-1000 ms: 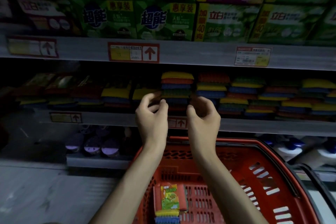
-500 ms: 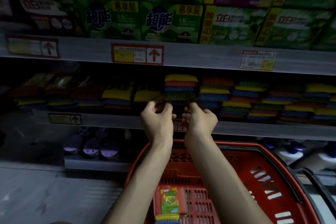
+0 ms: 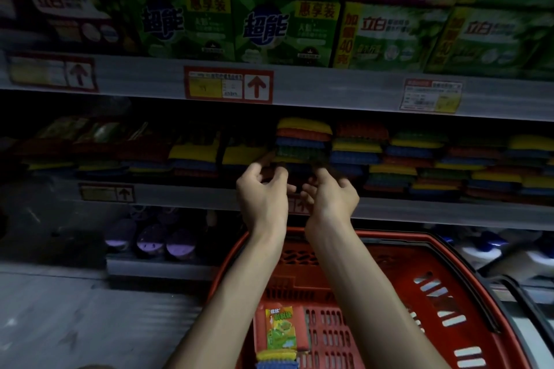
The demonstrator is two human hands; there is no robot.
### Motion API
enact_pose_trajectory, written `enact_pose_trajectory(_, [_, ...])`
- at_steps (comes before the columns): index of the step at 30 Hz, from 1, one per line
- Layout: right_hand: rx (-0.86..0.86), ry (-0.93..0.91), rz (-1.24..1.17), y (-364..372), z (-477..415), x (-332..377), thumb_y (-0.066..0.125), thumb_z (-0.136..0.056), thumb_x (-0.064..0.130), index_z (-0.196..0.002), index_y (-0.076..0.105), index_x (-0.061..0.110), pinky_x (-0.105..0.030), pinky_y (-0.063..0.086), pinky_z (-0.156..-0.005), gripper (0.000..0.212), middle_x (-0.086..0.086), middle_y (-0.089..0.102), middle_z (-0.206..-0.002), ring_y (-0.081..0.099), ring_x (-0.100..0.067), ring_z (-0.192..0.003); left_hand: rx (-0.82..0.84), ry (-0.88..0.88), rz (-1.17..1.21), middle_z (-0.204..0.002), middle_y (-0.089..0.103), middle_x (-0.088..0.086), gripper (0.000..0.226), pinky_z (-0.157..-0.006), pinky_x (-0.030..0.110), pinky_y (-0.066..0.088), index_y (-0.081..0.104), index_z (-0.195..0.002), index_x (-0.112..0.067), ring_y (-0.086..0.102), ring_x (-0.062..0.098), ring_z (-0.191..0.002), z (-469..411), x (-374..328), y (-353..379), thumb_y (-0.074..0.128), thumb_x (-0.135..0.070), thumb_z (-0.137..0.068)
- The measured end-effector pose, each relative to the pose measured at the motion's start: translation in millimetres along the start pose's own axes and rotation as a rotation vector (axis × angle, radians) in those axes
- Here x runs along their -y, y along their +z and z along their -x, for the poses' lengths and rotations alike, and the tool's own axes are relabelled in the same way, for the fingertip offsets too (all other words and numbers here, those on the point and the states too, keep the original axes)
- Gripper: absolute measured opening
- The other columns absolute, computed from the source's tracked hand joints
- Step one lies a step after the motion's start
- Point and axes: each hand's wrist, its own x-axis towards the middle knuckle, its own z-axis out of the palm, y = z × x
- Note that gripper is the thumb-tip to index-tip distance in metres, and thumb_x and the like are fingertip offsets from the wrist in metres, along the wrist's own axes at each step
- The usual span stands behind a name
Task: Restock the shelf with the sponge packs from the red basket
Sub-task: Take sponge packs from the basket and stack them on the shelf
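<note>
both hands, left hand (image 3: 263,195) and right hand (image 3: 329,198), reach the shelf (image 3: 419,213) edge under the tallest sponge stack (image 3: 303,141), probably to square it. whether either grip holds anything i cannot tell. one sponge pack (image 3: 280,335) waits in the red basket (image 3: 449,308).

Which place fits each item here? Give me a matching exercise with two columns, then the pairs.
Things:
1. red basket
2. green boxes
3. sponge pack
4. purple items

Places:
A. top shelf, above the price tags
B. lowest shelf, left of the basket
C. below the forearms, in front of the shelves
D. lying inside the basket

Pairs: 1-C, 2-A, 3-D, 4-B
</note>
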Motion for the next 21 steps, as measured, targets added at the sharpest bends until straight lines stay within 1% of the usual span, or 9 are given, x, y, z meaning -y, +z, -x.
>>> enact_pose_trajectory(2, [0.011, -0.015, 0.007, -0.7, 0.2, -0.7, 0.064, -0.098, 0.008, -0.078, 0.055, 0.013, -0.022, 0.050, -0.048, 0.023, -0.008, 0.062, -0.071, 0.059, -0.015, -0.057, 0.004, 0.007, 0.011, -0.053, 0.065, -0.006, 0.003, -0.054, 0.031, 0.052, 0.066, -0.091, -0.007, 0.067, 0.012, -0.052, 0.7, -1.0, -1.1, 0.064, -0.009, -0.092])
enact_pose_trajectory(4, [0.014, -0.034, 0.016, -1.2, 1.1, -0.5, 0.065, -0.097, 0.010, -0.079, 0.056, 0.012, -0.021, 0.049, -0.047, 0.021, -0.008, 0.063, -0.072, 0.060, -0.015, -0.058, 0.005, 0.009, 0.016, -0.053, 0.065, -0.007, 0.006, -0.056, 0.033, 0.055, 0.064, -0.086, -0.010, 0.067, 0.013, -0.053, 0.3, -0.5, -2.3, 0.065, -0.009, -0.092])
enact_pose_trajectory(7, [0.013, -0.057, 0.033, -3.3, 3.0, 1.2, 0.067, -0.097, 0.012, -0.077, 0.051, 0.017, -0.022, 0.048, -0.048, 0.026, -0.007, 0.062, -0.073, 0.061, -0.015, -0.060, 0.003, 0.015, -0.008, -0.054, 0.067, -0.009, 0.005, -0.059, 0.035, 0.056, 0.063, -0.088, -0.010, 0.072, 0.018, -0.060, -0.9, -0.5, -4.6, 0.067, -0.012, -0.091])
enact_pose_trajectory(10, [0.047, -0.068, 0.063, -9.2, 7.7, 2.2, 0.069, -0.096, 0.013, -0.073, 0.046, 0.021, -0.024, 0.049, -0.052, 0.033, -0.007, 0.063, -0.074, 0.062, -0.015, -0.063, 0.007, 0.039, -0.006, -0.066, 0.072, -0.005, 0.006, -0.058, 0.029, 0.049, 0.064, -0.091, -0.018, 0.075, 0.015, -0.066, 1.7, -3.0, -8.2, 0.069, -0.015, -0.093])
enact_pose_trajectory(12, [0.100, -0.110, 0.133, -16.9, 9.7, 1.3, 0.072, -0.094, 0.017, -0.078, 0.053, 0.023, -0.024, 0.052, -0.053, 0.026, -0.007, 0.066, -0.077, 0.064, -0.014, -0.063, 0.027, 0.056, -0.007, -0.078, 0.075, -0.006, 0.012, -0.061, 0.027, 0.052, 0.064, -0.095, -0.026, 0.076, 0.012, -0.072, 6.2, -3.0, -14.2, 0.072, -0.018, -0.094])
enact_pose_trajectory(13, [0.137, -0.148, 0.182, -22.2, 9.5, 0.8, 0.075, -0.093, 0.020, -0.082, 0.060, 0.019, -0.023, 0.053, -0.054, 0.018, -0.006, 0.068, -0.078, 0.064, -0.012, -0.062, 0.043, 0.062, -0.004, -0.084, 0.076, -0.006, 0.014, -0.064, 0.024, 0.053, 0.065, -0.100, -0.027, 0.076, 0.012, -0.076, 9.8, -3.1, -19.0, 0.073, -0.018, -0.093])
enact_pose_trajectory(15, [0.213, -0.227, 0.284, -35.3, 11.1, 0.6, 0.078, -0.091, 0.025, -0.090, 0.071, 0.012, -0.022, 0.056, -0.059, 0.016, -0.005, 0.072, -0.079, 0.068, -0.013, -0.063, 0.090, 0.090, -0.011, -0.090, 0.076, -0.005, 0.019, -0.068, 0.019, 0.053, 0.070, -0.108, -0.025, 0.075, 0.010, -0.083, 18.4, -1.3, -31.1, 0.075, -0.015, -0.092])
enact_pose_trajectory(18, [0.326, -0.366, 0.444, -59.1, 14.9, 0.1, 0.079, -0.090, 0.028, -0.095, 0.076, 0.018, -0.028, 0.060, -0.072, 0.012, -0.002, 0.077, -0.087, 0.074, -0.017, -0.080, 0.182, 0.161, -0.108, -0.094, 0.075, -0.006, 0.022, -0.069, 0.014, 0.053, 0.073, -0.111, -0.024, 0.072, 0.004, -0.086, 35.8, 2.5, -52.5, 0.075, -0.013, -0.092])
enact_pose_trajectory(21, [0.438, -0.464, 0.606, -82.3, 19.3, -1.8, 0.079, -0.089, 0.033, -0.097, 0.076, 0.024, -0.027, 0.059, -0.078, 0.013, 0.006, 0.077, -0.090, 0.072, -0.006, -0.087, 0.264, 0.227, -0.219, -0.106, 0.072, -0.007, 0.024, -0.079, 0.018, 0.056, 0.072, -0.111, -0.029, 0.070, 0.000, -0.094, 54.2, 8.2, -75.0, 0.075, -0.014, -0.092])
